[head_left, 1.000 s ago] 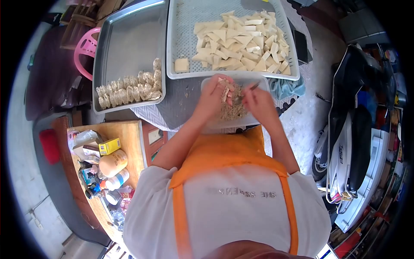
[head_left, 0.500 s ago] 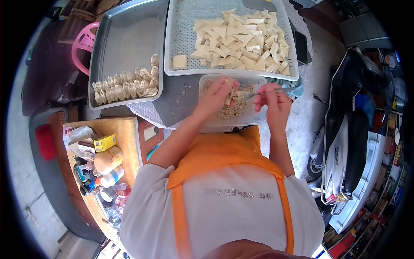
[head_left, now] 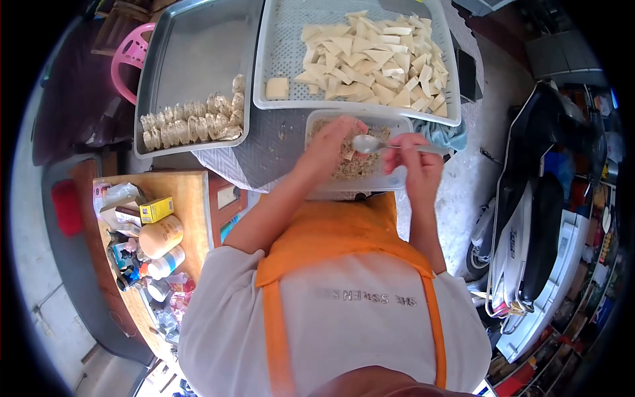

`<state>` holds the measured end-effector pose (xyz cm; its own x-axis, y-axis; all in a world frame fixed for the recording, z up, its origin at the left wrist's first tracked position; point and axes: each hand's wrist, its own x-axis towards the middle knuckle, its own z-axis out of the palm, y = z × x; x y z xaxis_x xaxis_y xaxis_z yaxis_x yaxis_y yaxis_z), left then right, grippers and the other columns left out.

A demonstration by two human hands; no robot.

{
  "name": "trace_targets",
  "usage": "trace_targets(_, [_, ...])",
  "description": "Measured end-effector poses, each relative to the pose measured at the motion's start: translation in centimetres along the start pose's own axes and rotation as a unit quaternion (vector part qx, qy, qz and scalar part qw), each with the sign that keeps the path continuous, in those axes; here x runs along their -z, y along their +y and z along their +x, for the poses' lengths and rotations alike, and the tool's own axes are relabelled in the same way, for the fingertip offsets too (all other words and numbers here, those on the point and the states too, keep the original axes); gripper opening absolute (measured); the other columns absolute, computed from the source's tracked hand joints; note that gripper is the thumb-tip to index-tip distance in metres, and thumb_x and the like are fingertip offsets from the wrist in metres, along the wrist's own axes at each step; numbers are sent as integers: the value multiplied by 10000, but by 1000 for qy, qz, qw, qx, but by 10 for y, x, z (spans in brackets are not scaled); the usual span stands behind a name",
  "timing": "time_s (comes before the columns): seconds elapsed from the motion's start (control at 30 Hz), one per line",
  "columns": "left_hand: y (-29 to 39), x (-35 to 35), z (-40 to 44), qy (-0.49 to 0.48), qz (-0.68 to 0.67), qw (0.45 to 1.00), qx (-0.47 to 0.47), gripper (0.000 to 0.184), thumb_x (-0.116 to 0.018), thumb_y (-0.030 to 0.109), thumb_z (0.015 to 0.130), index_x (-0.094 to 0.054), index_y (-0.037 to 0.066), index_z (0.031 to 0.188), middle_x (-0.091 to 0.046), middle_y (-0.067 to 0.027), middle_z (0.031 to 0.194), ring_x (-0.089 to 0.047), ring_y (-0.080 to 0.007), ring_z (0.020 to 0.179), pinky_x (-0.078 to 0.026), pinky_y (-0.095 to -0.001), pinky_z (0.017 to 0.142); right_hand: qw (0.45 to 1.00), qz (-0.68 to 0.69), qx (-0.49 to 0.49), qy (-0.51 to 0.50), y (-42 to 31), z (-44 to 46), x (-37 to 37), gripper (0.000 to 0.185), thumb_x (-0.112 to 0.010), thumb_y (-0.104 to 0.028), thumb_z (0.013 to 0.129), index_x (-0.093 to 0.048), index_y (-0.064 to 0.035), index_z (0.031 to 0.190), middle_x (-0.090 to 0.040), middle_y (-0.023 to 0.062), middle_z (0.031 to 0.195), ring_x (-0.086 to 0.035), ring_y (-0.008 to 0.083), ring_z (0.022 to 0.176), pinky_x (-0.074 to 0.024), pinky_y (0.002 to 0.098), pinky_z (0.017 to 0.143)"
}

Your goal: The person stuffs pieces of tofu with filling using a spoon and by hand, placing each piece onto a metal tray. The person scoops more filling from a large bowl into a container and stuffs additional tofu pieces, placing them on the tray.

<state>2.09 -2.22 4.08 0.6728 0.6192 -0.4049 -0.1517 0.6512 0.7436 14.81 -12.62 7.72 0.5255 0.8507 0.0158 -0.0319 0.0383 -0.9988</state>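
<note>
My left hand is curled over the clear plastic tub, its fingers round a pale piece coated with crumbly filling. In my right hand is a metal spoon, its bowl close to the left fingertips, above the brownish filling. Behind the tub stands a white perforated tray with a heap of pale cut wedges and one separate block. At the left, a metal tray holds rows of coated pieces.
A wooden table at the left bears bottles, a yellow box and small items. A pink chair back lies beyond the metal tray. A teal cloth is beside the tub; a scooter stands at the right.
The spoon has turned from inside the filling to above it, its bowl now near my left fingers. My right hand has moved right since the first frame. The view has shifted slightly.
</note>
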Motion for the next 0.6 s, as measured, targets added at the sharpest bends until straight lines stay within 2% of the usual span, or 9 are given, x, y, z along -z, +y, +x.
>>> trace_targets(0.03, [1,0,0,16,-23,1000,12,413,-352,401,984,-563,46,1000,-573,-42,820,-531,-120,656,-468,-248,601,999,11,0,-30,6,-2,-7,198,-479,-124,945,-613,9,887,-630,66,693,-554,87,546,-450,210,494])
trace_targets(0.13, [1,12,1,4,63,998,22,492,-290,467,979,-571,63,1000,-587,-41,877,-557,-126,729,-479,-243,626,966,-217,139,-34,31,-3,-18,212,-468,-111,948,-625,23,903,-648,72,738,-581,103,577,-481,232,526])
trace_targets(0.23, [-7,16,8,-18,12,1000,15,516,-274,486,976,-573,66,1000,-586,-33,886,-548,-119,755,-473,-250,627,972,-202,115,-23,32,-7,-14,232,-467,-112,949,-637,32,886,-650,66,745,-600,114,601,-496,250,536])
trace_targets(0.33, [-9,14,8,-5,30,1000,-6,535,-263,507,972,-573,71,995,-585,-32,876,-534,-113,755,-466,-252,617,1000,18,18,-16,16,0,-12,224,-478,-118,944,-635,32,886,-642,62,727,-601,114,587,-497,248,528])
trace_targets(0.43, [-10,18,10,-26,20,999,4,532,-261,509,970,-572,77,975,-575,-30,864,-527,-113,743,-465,-254,612,994,-91,41,-32,29,-2,-15,211,-481,-128,944,-621,24,903,-625,65,690,-579,105,547,-489,235,508])
trace_targets(0.53, [-9,18,7,-12,22,1000,12,516,-259,499,978,-550,75,1016,-566,-32,884,-524,-144,762,-446,-285,671,999,-7,-8,32,26,4,10,206,-477,-139,947,-611,12,903,-617,67,674,-563,100,521,-481,229,494])
trace_targets(0.6, [-10,18,6,-8,30,1000,-1,459,-290,449,984,-551,73,955,-559,-30,810,-515,-139,674,-433,-268,602,998,23,-12,61,25,8,22,206,-478,-145,949,-608,5,894,-626,68,684,-563,100,522,-474,224,491])
